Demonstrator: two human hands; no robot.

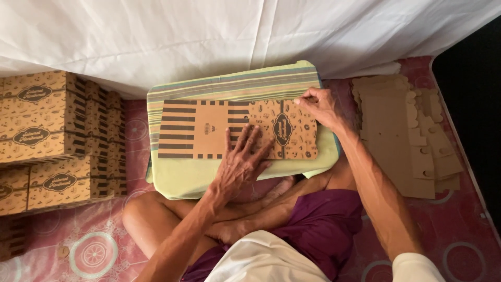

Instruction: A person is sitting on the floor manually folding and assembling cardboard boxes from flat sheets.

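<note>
Lying flat at centre frame, the printed cardboard blank (237, 129) covers a green striped cushion (209, 172) on the person's lap. Folded boxes (47, 136) crowd the left edge, plain blanks (402, 136) the right, leaving bare mat at lower left. The left hand (240, 164) presses it with fingers spread; the right hand (321, 107) pinches its upper right corner.

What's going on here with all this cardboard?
A person sits cross-legged with a green cushion as a work surface. A flat printed box blank lies on it; the left hand presses it flat while the right hand pinches its top right edge. Folded boxes are stacked on the left, plain flat blanks on the right.
</note>
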